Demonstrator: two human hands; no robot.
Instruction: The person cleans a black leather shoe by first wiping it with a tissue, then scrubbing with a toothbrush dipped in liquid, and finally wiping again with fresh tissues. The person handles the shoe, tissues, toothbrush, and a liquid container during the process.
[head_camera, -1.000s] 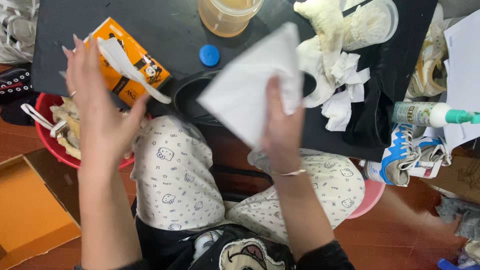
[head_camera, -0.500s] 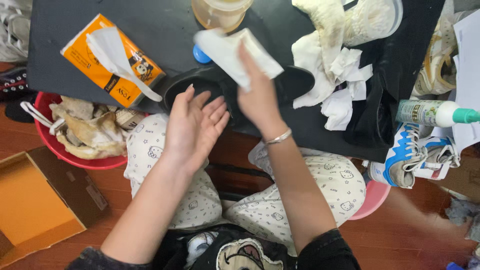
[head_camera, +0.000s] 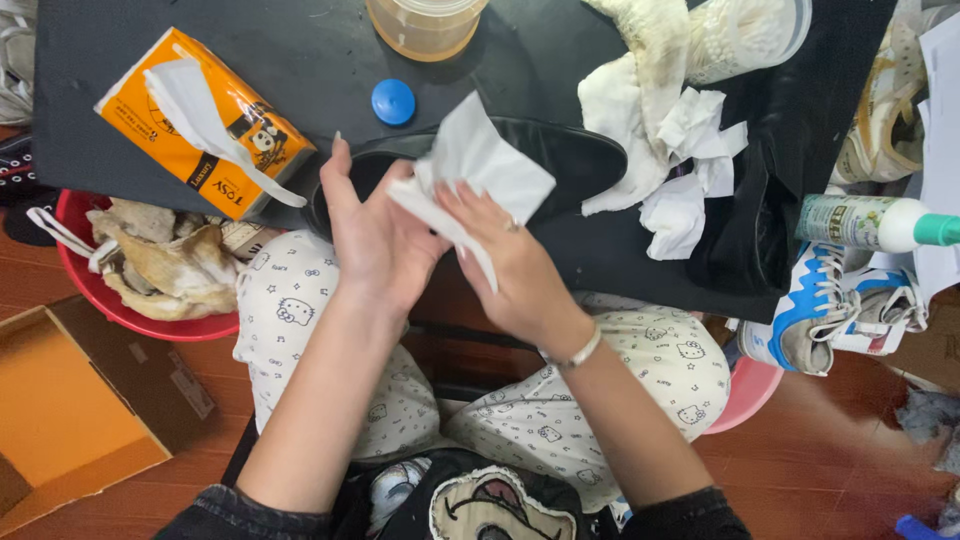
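Observation:
Both my hands hold a white tissue (head_camera: 478, 168) above a black shoe (head_camera: 570, 160) that lies on the black table (head_camera: 300, 60). My left hand (head_camera: 375, 235) cups the tissue from the left, fingers spread. From the right, my right hand (head_camera: 500, 250) pinches the tissue's lower edge. An orange tissue pack (head_camera: 200, 120) with a sheet sticking out lies to the left on the table.
A blue cap (head_camera: 393, 101) and a clear jar (head_camera: 425, 25) sit behind the shoe. Crumpled white tissues and a cloth (head_camera: 670, 150) lie right. Red basin (head_camera: 150, 320) with rags at left, orange box (head_camera: 70, 410) on the floor, bottle (head_camera: 870, 222) and sneaker (head_camera: 820, 310) at right.
My left hand rose from my lap and joined the right on the tissue. The tissue came down from above the table toward the shoe.

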